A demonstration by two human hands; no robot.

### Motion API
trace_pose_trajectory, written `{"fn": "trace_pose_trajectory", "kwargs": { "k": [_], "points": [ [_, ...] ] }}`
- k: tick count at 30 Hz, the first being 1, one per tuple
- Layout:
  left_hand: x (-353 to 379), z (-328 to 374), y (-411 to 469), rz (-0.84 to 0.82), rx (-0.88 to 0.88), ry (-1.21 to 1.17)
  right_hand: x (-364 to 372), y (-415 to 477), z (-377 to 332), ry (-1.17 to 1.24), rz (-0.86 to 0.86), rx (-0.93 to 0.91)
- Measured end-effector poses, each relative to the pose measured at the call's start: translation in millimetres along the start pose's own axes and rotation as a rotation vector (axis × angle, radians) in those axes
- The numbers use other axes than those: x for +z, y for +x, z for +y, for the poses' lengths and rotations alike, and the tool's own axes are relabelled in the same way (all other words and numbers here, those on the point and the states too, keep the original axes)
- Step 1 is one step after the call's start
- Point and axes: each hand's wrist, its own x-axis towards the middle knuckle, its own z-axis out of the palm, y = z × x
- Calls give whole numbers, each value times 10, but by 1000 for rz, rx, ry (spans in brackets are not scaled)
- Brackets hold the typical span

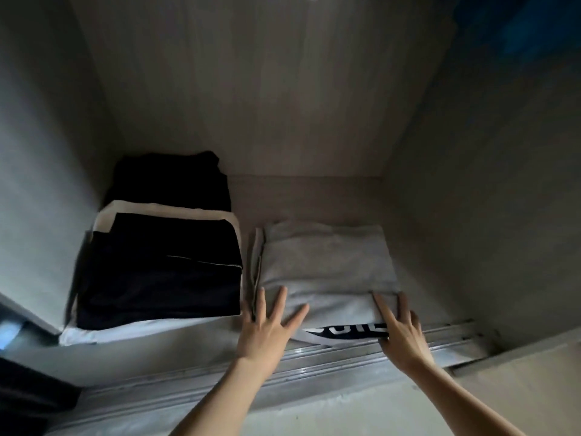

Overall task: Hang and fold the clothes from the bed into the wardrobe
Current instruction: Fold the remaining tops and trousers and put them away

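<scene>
A folded light grey garment [327, 262] lies on the wardrobe floor [301, 196], right of centre, its black-and-white lettered band [345, 331] showing at the near edge. My left hand [267, 325] rests with spread straight fingers on its near left corner. My right hand [401, 332] lies on the near right corner, fingers straight on top of the cloth and the thumb at the band's edge. To the left sits a stack of folded clothes [157, 272]: dark navy on top, cream and white below, a black piece behind.
The wardrobe's side walls [471, 215] and back panel [251, 105] close in the compartment. A metal sliding-door track [314, 363] runs along the front edge below my hands. Something blue hangs at the top right [534, 33].
</scene>
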Motion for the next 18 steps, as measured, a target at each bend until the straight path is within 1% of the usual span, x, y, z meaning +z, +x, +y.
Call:
{"fn": "trace_pose_trajectory", "kwargs": {
  "k": [2,3,5,9,10,11,12,13,15,17,18],
  "points": [
    [-44,-6,16,57,12,-26,13,92,11,38,-22,16],
    [-47,-27,51,42,25,-34,37,157,-4,58,-11,11],
    [25,-132,99,84,39,50,62,294,-99,73,2,-33],
    [183,-282,246,203,-45,9,9,610,-310,75,-39,-91],
    [191,-276,253,171,-77,5,-15,675,-337,66,-43,-93],
    [146,-246,248,172,-71,23,-33,713,-349,35,-41,-97],
    [125,-231,269,170,-50,28,-52,687,-345,-3,-44,-99],
    [122,-212,284,191,-67,36,-79,612,-335,-39,-59,-97],
    [20,-173,198,117,-122,50,-191,366,-298,-77,-67,-116],
    [-49,-128,43,106,-97,12,-395,4,-292,-151,-82,-215],
    [-205,-56,-88,101,-101,-20,-543,-180,-281,-177,-99,-267]
  ]
}}
